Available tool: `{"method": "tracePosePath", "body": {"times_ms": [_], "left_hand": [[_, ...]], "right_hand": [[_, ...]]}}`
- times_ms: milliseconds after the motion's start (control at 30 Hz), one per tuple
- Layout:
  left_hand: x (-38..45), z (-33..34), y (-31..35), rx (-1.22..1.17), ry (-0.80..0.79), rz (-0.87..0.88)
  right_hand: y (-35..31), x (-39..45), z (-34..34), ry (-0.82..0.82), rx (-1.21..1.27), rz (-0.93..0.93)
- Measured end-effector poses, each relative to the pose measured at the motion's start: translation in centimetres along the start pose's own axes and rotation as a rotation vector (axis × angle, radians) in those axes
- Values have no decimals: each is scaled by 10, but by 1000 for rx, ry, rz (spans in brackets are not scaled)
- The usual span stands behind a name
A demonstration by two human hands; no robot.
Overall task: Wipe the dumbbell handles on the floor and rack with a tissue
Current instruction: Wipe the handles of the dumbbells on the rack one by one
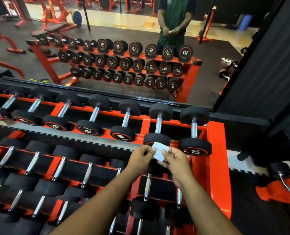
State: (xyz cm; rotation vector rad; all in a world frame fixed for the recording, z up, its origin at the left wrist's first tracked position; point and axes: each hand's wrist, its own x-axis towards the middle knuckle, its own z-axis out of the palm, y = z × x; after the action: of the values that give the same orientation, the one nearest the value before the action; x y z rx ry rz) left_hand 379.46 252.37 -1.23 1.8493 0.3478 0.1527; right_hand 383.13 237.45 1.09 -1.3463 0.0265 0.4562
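Observation:
A small white tissue [159, 150] is pinched between my left hand [141, 157] and my right hand [176, 162], held flat above the red dumbbell rack [215, 143]. Just beyond the tissue, on the top tier, lies a black dumbbell with a chrome handle [158, 125]; its near head is partly hidden by the tissue. To its right lies the dumbbell marked 10 [194, 128]. Several more black dumbbells with chrome handles fill the top, middle and lower tiers to the left and below my arms.
A wall mirror [107, 56] behind the rack reflects the rack, the gym floor and a person holding the tissue. A black pillar [267, 65] stands at right. A red frame with a chrome bar [286, 187] sits on the floor at far right.

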Motion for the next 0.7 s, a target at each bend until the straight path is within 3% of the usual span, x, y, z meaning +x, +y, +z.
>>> {"method": "tracePosePath", "body": {"times_ms": [333,567,700], "left_hand": [[11,53,9,106,116,-62],[56,61,-2,571,208,-58],[94,66,-14,677,139,-163]], "right_hand": [[2,45,-67,-26,3,57],[-5,116,-83,-51,-343,-119],[-13,158,-73,-83,-687,-302]]}}
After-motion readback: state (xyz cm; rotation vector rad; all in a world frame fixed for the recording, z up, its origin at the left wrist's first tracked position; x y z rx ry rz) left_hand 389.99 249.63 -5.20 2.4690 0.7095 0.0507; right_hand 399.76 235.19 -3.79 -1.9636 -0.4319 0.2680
